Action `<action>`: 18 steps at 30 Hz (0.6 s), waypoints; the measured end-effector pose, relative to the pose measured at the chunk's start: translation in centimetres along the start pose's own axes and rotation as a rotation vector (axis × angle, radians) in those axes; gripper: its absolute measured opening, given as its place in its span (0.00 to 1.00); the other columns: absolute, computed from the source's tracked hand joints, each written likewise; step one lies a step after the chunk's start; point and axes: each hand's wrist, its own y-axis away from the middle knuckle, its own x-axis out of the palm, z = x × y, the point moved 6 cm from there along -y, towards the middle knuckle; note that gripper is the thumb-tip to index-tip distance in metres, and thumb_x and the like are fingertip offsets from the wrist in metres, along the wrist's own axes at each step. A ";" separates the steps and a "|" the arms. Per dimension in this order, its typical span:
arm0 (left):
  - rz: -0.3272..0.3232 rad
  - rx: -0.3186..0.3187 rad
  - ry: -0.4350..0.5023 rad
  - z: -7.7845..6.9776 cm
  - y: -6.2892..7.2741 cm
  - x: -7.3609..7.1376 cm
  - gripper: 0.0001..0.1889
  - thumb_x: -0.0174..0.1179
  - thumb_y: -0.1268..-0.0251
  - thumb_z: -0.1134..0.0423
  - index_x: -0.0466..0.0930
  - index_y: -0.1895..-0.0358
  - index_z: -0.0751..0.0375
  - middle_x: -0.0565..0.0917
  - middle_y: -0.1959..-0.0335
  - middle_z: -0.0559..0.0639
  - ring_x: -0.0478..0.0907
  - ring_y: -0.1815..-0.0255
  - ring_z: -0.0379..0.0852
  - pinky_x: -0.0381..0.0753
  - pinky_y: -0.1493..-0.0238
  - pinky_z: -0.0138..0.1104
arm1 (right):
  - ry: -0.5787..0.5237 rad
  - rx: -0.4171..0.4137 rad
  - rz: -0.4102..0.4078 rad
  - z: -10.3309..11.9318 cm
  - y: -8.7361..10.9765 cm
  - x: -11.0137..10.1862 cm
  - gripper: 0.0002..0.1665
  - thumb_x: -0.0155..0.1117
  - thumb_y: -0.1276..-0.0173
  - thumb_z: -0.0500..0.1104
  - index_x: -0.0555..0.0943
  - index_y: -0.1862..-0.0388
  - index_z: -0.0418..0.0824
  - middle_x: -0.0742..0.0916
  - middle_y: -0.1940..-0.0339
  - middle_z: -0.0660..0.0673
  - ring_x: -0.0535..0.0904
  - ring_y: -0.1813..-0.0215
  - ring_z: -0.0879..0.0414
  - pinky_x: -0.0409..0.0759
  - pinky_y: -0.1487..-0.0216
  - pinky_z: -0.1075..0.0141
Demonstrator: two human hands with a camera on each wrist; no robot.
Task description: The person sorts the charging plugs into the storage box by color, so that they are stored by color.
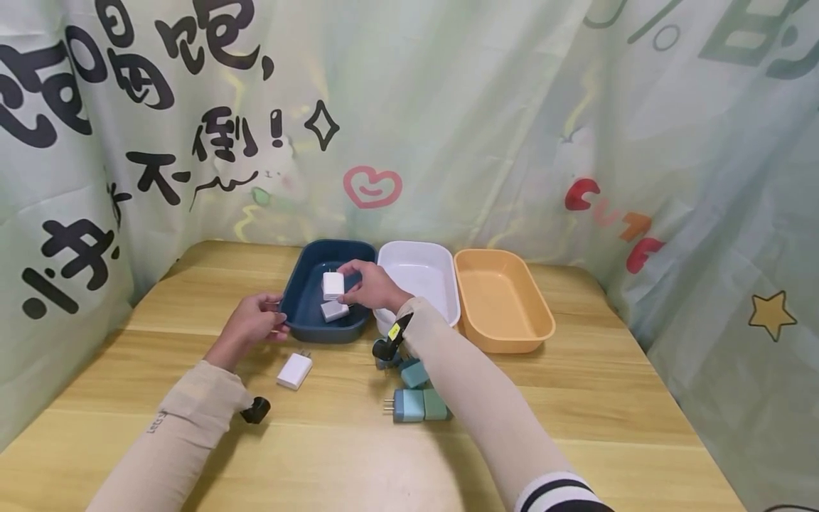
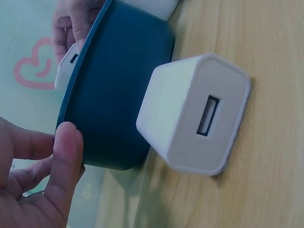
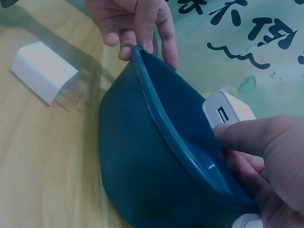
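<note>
My right hand pinches a white USB charger between thumb and fingers, above the dark blue bin. Its USB port faces the camera in the right wrist view. Inside the bin, just below the held one, is another white charger. My left hand grips the bin's rim at its near left corner, thumb outside, as the left wrist view shows. In front of the bin a third white charger lies on the table, its prongs pointing toward the bin in the head view.
A white bin and a yellow bin stand in a row to the right of the blue one. Several blue and green chargers lie on the wooden table, partly behind my right forearm. A printed curtain hangs behind.
</note>
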 end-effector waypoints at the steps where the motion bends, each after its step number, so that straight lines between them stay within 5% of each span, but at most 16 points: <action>1: -0.001 0.000 0.000 0.0 0.0 0.0 0.29 0.47 0.30 0.76 0.53 0.27 0.73 0.63 0.36 0.74 0.80 0.66 0.48 0.85 0.63 0.37 | 0.000 0.000 -0.001 0.0 -0.1 0.0 0.32 0.77 0.47 0.35 0.76 0.43 0.36 0.80 0.47 0.40 0.84 0.66 0.56 0.81 0.63 0.70; 18: -0.003 0.001 0.004 -0.1 0.1 0.1 0.29 0.47 0.30 0.77 0.53 0.27 0.73 0.65 0.38 0.73 0.80 0.66 0.48 0.85 0.63 0.37 | 0.023 0.038 -0.048 -0.3 -0.5 -0.3 0.31 0.77 0.46 0.37 0.76 0.43 0.37 0.81 0.47 0.42 0.84 0.66 0.57 0.82 0.63 0.70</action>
